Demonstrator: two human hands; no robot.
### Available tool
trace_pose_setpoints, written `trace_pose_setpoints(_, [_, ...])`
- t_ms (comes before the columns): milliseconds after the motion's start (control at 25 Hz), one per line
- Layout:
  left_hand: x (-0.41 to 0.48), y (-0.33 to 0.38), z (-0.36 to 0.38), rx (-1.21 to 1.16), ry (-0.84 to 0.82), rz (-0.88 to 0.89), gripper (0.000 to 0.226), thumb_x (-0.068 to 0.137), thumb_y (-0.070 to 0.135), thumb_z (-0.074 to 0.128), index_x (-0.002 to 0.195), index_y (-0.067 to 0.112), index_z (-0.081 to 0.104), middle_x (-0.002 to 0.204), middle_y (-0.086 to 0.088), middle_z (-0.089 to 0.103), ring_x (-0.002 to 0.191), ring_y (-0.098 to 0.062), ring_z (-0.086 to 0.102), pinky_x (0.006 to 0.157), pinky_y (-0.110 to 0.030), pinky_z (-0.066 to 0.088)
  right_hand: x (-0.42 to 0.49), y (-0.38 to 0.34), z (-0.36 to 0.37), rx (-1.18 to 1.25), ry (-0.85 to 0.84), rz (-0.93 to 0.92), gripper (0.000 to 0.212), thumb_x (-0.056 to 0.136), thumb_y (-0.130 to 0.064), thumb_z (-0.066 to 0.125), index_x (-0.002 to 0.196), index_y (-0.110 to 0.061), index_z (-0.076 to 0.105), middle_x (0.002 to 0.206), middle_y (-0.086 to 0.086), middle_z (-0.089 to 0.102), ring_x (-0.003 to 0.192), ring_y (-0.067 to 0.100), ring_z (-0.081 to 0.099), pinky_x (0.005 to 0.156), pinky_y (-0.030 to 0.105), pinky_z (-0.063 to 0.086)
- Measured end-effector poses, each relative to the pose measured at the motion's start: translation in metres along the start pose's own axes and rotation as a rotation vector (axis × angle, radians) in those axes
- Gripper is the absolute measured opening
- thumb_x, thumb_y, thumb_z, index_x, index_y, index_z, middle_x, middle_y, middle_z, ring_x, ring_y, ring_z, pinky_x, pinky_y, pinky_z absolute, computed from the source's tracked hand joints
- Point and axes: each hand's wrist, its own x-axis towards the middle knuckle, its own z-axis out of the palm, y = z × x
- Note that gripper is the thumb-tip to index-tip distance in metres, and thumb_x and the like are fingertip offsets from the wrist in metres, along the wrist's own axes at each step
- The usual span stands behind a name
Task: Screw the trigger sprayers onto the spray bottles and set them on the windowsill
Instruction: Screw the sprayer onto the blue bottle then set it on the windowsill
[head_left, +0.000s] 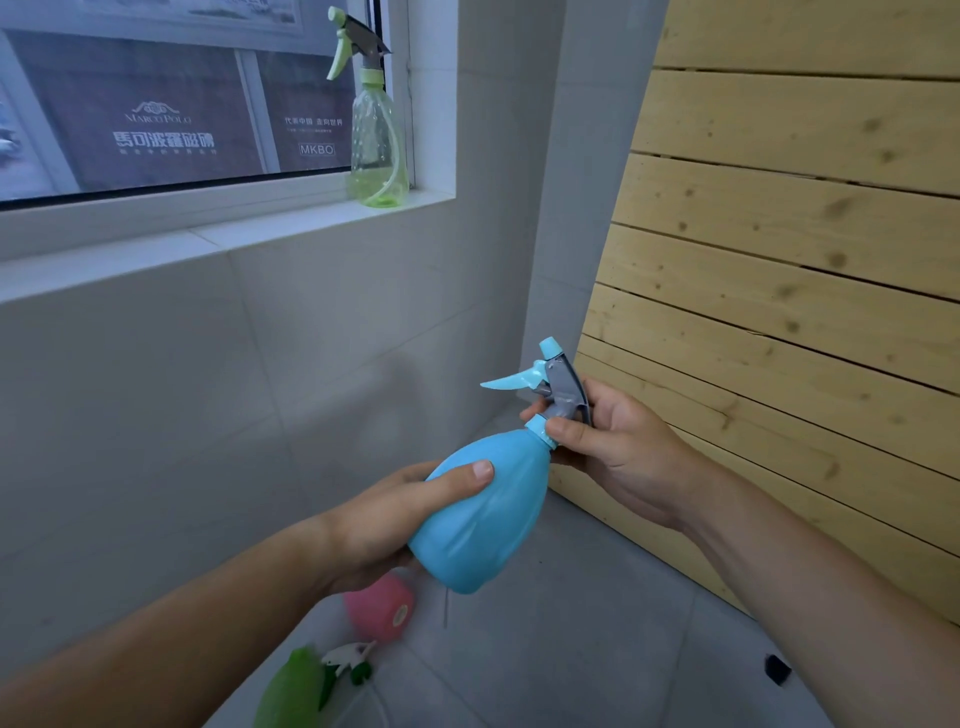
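The opaque sky-blue plastic spray bottle (483, 514) is held in mid-air over the grey tiled floor (597, 649), with open room on every side: the white tiled wall (234, 364) lies well to its left and the slatted pale wooden panel (779, 286) leans close behind on the right. Its long axis tilts, base down-left and neck up-right, and the grey and blue trigger sprayer (553, 382) on its neck points its lever leftward. The left hand (395, 525) wraps around the bottle's belly, thumb pressed across the front. The right hand (613, 441) pinches the blue collar and sprayer base between thumb and fingers. Up on the white windowsill (311, 223), near its right end, a clear green spray bottle with a green trigger sprayer (375, 135) stands upright (lever facing left). On the floor below lie a pink bottle (382, 605), a green bottle (291, 691) and what looks like a loose white-green sprayer (350, 662).
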Motion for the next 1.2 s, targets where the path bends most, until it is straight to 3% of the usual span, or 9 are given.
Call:
trace_pose_setpoints(160, [0.0,-0.001,0.004,0.022,0.012,-0.009,0.07,0.065,0.069,0.077,0.124,0.031,0.07,0.121,-0.01,0.077,0.116,-0.038,0.07,0.106,-0.058,0.05,0.001,0.002,-0.003,-0.021,-0.015,0.021,0.028,0.093,-0.001,0.057,0.121,-0.005,0.058,0.1,0.007,0.07,0.093,0.017,0.068,0.079,0.028,0.055])
trace_pose_setpoints(280, [0.0,-0.001,0.007,0.077,0.067,0.049,0.062,0.066,0.064,0.078,0.12,0.034,0.069,0.122,-0.015,0.074,0.113,-0.043,0.069,0.102,-0.062,0.049,0.004,0.009,-0.002,-0.075,0.122,0.042,0.026,0.092,-0.009,0.062,0.118,-0.008,0.063,0.096,0.008,0.073,0.088,0.018,0.071,0.078,0.033,0.057])
trace_pose_setpoints(360, [0.001,0.001,0.008,0.109,0.113,0.094,0.066,0.061,0.053,0.082,0.121,0.032,0.065,0.12,-0.013,0.073,0.107,-0.033,0.073,0.1,-0.062,0.052,0.007,0.015,0.0,-0.048,0.222,0.056,0.024,0.091,-0.016,0.065,0.114,-0.009,0.066,0.093,0.007,0.073,0.084,0.017,0.071,0.076,0.032,0.058])
trace_pose_setpoints(520, [0.006,0.001,0.008,0.456,0.218,0.199,0.088,0.043,0.059,0.091,0.121,0.039,0.058,0.122,0.002,0.061,0.102,-0.014,0.069,0.082,-0.034,0.064,0.011,0.022,0.004,0.092,0.312,0.078,0.023,0.087,-0.019,0.069,0.106,-0.006,0.07,0.081,0.0,0.075,0.078,0.016,0.073,0.071,0.028,0.057])
trace_pose_setpoints(680, [0.005,-0.007,0.008,0.186,0.131,0.144,0.08,0.048,0.053,0.096,0.115,0.035,0.055,0.107,0.001,0.075,0.085,-0.01,0.078,0.072,-0.034,0.066,0.012,0.027,0.011,0.093,0.32,0.098,0.018,0.085,-0.02,0.072,0.1,-0.01,0.074,0.079,0.001,0.076,0.077,0.016,0.073,0.069,0.027,0.056])
trace_pose_setpoints(840, [0.005,-0.008,0.016,0.383,0.198,0.207,0.081,0.052,0.06,0.089,0.116,0.039,0.044,0.11,0.011,0.063,0.082,0.008,0.068,0.058,-0.013,0.054,0.012,0.03,0.014,0.117,0.352,0.123,0.017,0.083,-0.02,0.073,0.097,-0.009,0.076,0.08,0.002,0.076,0.078,0.018,0.074,0.069,0.028,0.057])
trace_pose_setpoints(1000, [0.003,-0.002,0.022,0.279,0.217,0.215,0.034,0.09,0.048,0.065,0.119,0.036,0.051,0.111,0.001,0.065,0.075,0.005,0.067,0.064,-0.021,0.057,0.013,0.028,0.013,0.124,0.379,0.127,0.021,0.081,-0.023,0.075,0.095,-0.007,0.076,0.077,0.002,0.076,0.072,0.016,0.072,0.064,0.026,0.056])
trace_pose_setpoints(1120, [0.003,0.002,0.024,0.256,0.23,0.163,0.071,0.059,0.058,0.079,0.121,0.032,0.056,0.108,-0.005,0.066,0.087,-0.018,0.071,0.072,-0.033,0.061,0.014,0.03,0.017,0.139,0.391,0.143,0.015,0.08,-0.022,0.077,0.087,-0.009,0.077,0.072,0.002,0.075,0.066,0.016,0.071,0.062,0.028,0.055])
trace_pose_setpoints(1200, [0.003,0.002,0.028,0.283,0.279,0.179,0.075,0.046,0.063,0.083,0.111,0.032,0.062,0.093,-0.002,0.064,0.074,-0.017,0.066,0.067,-0.033,0.056,0.014,0.031,0.019,0.153,0.407,0.165,0.014,0.079,-0.022,0.077,0.085,-0.008,0.076,0.069,0.002,0.073,0.063,0.017,0.069,0.063,0.03,0.056])
